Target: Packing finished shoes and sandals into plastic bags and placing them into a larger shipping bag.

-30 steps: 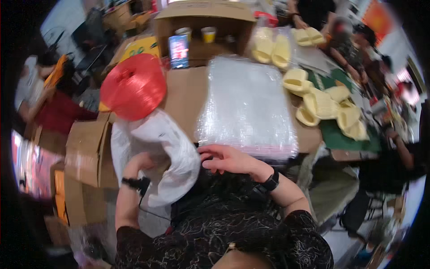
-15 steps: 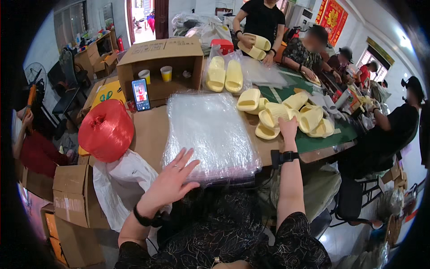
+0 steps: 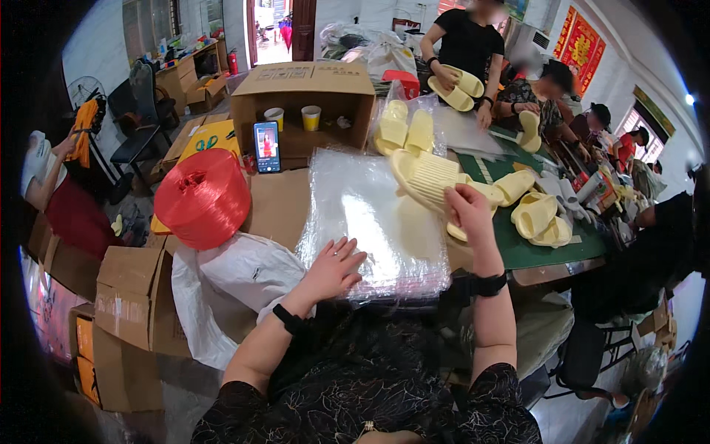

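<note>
Our right hand (image 3: pixel 471 214) pinches one end of a pale yellow slipper (image 3: pixel 425 177), thumb and fingers closed on it, and holds it tilted over the far right part of a stack of clear plastic bags (image 3: pixel 370 214), its ribbed face showing. Our left hand (image 3: pixel 333 270) grasps nothing: it lies palm down, fingers spread, on the stack's near left part. The stack sits along the near edge of the tabletop (image 3: pixel 551 274). Beyond its far right corner we see more yellow slippers (image 3: pixel 405 127) with clear plastic about them, and on the tabletop's right side others (image 3: pixel 534 214) lie on a green mat (image 3: pixel 518 250). Past the stack's far left corner a phone (image 3: pixel 267 148) stands upright in front of an open cardboard box (image 3: pixel 303 80), where two paper cups (image 3: pixel 311 118) stand. Toward the tabletop's left edge we have a red roll of twine (image 3: pixel 202 200), with a white sack (image 3: pixel 248 270) just below it. Across the far edge, a person in a black shirt (image 3: pixel 467 44) holds a pair of yellow slippers (image 3: pixel 458 90).
</note>
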A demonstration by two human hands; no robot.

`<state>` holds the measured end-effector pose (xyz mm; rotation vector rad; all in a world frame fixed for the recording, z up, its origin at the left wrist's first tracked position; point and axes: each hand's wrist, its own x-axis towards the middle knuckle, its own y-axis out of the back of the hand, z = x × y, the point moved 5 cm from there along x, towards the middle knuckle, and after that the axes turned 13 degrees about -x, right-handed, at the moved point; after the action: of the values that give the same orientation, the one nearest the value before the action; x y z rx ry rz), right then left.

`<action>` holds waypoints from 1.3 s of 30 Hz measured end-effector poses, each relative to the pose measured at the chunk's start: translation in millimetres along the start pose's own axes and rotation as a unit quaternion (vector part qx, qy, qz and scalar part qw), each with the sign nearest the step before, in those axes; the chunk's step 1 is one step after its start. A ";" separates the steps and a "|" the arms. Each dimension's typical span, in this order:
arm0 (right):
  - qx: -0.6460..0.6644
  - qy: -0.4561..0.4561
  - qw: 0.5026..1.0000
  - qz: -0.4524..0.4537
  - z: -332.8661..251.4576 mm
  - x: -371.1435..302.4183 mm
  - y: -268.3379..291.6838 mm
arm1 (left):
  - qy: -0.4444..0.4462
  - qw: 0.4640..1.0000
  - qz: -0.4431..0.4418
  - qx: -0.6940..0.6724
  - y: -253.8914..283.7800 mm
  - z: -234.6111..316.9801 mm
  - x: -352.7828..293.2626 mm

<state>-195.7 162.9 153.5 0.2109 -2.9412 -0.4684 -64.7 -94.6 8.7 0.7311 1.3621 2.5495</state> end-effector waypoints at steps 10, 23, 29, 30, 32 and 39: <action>-0.161 0.110 0.911 -0.363 14.0 -67.0 -156.5 | 0.007 0.978 0.043 -0.204 12.6 11.0 0.6; -0.436 0.210 0.875 -0.022 66.4 -27.5 -63.4 | 0.128 0.860 0.092 -0.485 33.1 19.6 10.7; -0.375 0.186 0.908 -0.001 39.7 -26.9 -86.2 | 0.140 0.825 0.096 -0.538 28.6 21.0 6.8; -0.372 0.188 0.909 -0.001 37.6 -29.7 -94.4 | 0.154 0.824 0.101 -0.535 29.9 20.4 4.9; -0.290 0.186 0.932 -0.110 36.8 -40.7 -114.7 | 0.119 0.864 0.117 -0.475 27.9 14.9 2.2; -0.239 0.164 0.926 -0.244 66.6 -42.0 -138.2 | 0.154 0.836 0.129 -0.510 11.0 -2.5 -6.2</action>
<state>-150.6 59.5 41.5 0.8656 -2.3376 -1.0736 -59.6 -104.9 14.4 0.2838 -0.2276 3.0968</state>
